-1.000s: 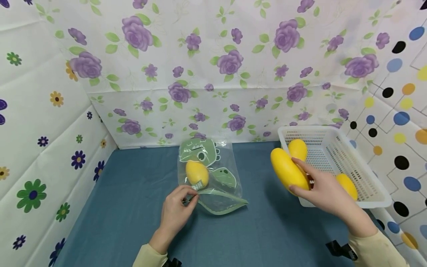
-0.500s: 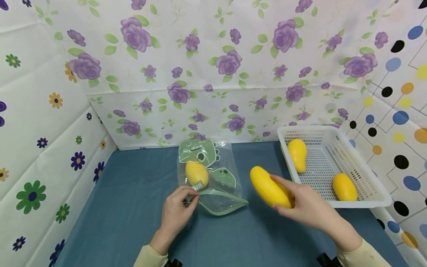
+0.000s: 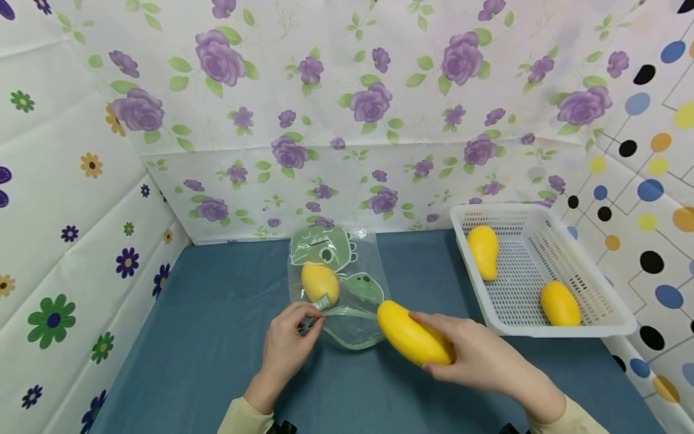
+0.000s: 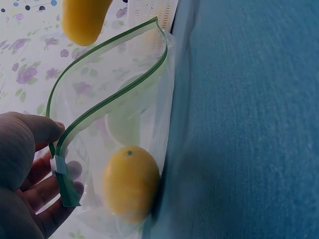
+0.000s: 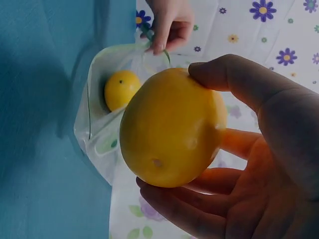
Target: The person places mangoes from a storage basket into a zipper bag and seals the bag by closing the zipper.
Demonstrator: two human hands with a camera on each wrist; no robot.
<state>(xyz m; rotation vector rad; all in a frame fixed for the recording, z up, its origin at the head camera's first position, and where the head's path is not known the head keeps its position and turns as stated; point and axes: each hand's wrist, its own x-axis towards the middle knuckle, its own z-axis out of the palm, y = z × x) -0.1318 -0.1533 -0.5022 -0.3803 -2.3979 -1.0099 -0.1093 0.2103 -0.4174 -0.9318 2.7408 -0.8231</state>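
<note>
A clear zip bag with green cartoon prints lies on the table, one yellow fruit inside. My left hand pinches the corner of the bag's green zip edge, by a white slider. In the left wrist view the bag's mouth gapes apart. My right hand grips a long yellow mango between thumb and fingers. The mango's far end overlaps the right corner of the bag's mouth in the head view; the left wrist view shows it above the opening, apart from it.
A white perforated plastic basket stands at the right, holding a mango at its left wall and another yellow fruit near the front. Blue cloth covers the table. Patterned sheets rise behind and at both sides.
My right hand has carried the mango from over the basket's left edge, leftward and nearer, to the bag's mouth. The left hand and the bag have stayed in place.
</note>
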